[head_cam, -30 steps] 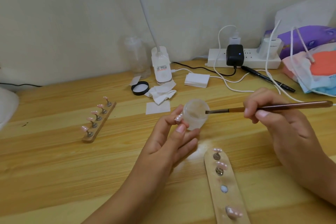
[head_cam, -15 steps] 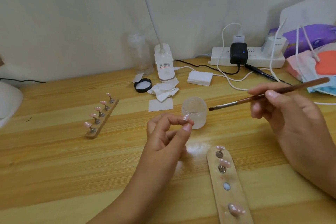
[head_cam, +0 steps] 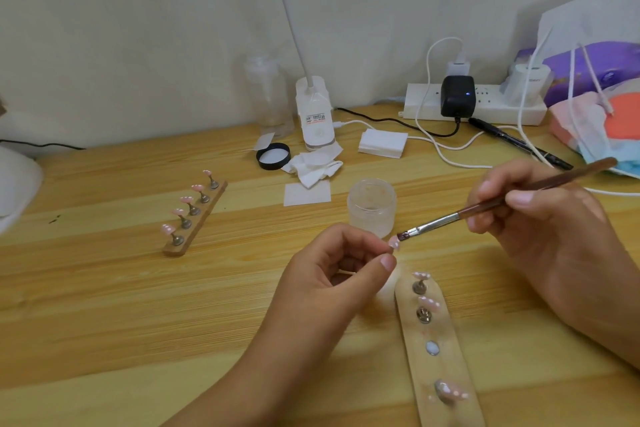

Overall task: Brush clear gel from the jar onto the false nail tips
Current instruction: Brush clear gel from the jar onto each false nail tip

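**Clerk:** Item one, small pink false nail tip (head_cam: 394, 242). Location?

**Checker:** Pinched between thumb and forefinger of the left hand (head_cam: 339, 274), held up off the pale wooden desk (head_cam: 121, 305). It sits just at 5 o'clock of the frosted clear plastic jar (head_cam: 371, 206), which stands upright and uncapped.

**Clerk:** Item two, thin brown-handled brush with a silver ferrule (head_cam: 485, 210).

**Checker:** Grasped pen-fashion by the right hand (head_cam: 540, 229), fingers curled round the handle. The long axis runs from 8 o'clock to 2 o'clock. The dark bristles lead at 8 o'clock and meet the held tip, or lie as near it as can be told. The handle end rises toward 2 o'clock.

**Clerk:** The held tip's own axis?

**Checker:** Too small to tell.

**Clerk:** Progress entry.

**Checker:** Judged mid-task, with the coating stroke on this one tip at hand.
- The near light wooden holder strip (head_cam: 445, 333), at 4 o'clock of the left hand, carries three pink tips and one bare round socket, likely the held tip's seat.
- The far brown wooden holder strip (head_cam: 200, 220), at 10 o'clock, carries five tips.
- Nothing shows whether any of these tips already bears gel.

**Clerk:** Outstanding?

**Checker:** Coat this tip, seat it on the bare socket, then do whichever tips remain uncoated. The round black lid (head_cam: 273, 156) lies off the jar, at 10 o'clock of it.
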The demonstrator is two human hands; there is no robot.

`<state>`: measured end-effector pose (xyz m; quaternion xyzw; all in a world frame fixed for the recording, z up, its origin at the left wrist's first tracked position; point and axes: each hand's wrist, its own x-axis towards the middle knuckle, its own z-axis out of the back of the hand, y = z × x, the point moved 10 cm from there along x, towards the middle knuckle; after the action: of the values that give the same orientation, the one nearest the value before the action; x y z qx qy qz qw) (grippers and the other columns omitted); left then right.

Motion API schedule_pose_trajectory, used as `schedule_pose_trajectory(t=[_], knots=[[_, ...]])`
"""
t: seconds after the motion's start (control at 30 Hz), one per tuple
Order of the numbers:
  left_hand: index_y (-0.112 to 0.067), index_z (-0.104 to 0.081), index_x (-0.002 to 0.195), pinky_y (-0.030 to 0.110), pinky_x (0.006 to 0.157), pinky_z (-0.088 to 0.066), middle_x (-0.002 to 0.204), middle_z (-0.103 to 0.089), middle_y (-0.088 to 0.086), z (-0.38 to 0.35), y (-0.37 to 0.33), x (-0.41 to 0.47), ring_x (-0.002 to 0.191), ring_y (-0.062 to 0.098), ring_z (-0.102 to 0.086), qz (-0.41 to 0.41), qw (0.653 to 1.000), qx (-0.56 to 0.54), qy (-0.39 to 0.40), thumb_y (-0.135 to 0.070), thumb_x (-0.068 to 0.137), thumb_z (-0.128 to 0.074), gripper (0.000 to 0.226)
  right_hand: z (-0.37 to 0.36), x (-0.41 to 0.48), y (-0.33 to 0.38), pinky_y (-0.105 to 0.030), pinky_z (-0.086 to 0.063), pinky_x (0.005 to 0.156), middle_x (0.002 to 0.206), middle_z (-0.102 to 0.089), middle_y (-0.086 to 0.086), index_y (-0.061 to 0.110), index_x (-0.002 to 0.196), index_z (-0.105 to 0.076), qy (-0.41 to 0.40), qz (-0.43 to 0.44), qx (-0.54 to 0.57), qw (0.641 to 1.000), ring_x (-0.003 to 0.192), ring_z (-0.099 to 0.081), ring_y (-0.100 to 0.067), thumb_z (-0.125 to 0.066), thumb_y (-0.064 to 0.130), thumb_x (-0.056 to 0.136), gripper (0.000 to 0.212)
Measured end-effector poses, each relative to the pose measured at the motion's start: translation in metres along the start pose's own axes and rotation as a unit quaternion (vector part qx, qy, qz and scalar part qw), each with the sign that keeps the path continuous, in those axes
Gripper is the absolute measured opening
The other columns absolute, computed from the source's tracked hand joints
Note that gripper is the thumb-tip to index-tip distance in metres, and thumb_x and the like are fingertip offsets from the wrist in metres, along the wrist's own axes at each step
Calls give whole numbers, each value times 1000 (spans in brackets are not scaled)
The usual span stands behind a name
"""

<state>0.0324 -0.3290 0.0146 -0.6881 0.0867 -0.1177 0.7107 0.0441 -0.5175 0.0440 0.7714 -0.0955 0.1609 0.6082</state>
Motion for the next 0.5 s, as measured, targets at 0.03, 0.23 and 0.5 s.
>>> schedule_pose_trajectory(t=[0.03,0.23,0.5], knots=[[-29,-70,79,13,64,-47,77,-68,-15,0,0,0,72,-1,-59,1,1000,2,1,-27,76,-69,4,-1,0,0,-19,-51,67,73,-62,0,21,77,-71,6,-2,-3,1000,68,-59,-13,-52,22,75,19],[-30,-68,75,17,64,-46,73,-65,-15,0,1,-2,69,1,-55,4,1000,18,4,-29,75,-68,1,-4,-2,-2,-18,-52,68,74,-61,0,21,75,-70,16,-8,-20,1000,69,-59,-14,-54,22,73,16],[-23,-67,74,16,63,-46,83,-73,-7,-2,0,-1,75,7,-61,7,1000,6,9,-25,75,-67,2,-2,-5,3,-20,-51,70,76,-62,2,24,74,-69,-3,3,-100,995,73,-59,-13,-54,27,73,15]])
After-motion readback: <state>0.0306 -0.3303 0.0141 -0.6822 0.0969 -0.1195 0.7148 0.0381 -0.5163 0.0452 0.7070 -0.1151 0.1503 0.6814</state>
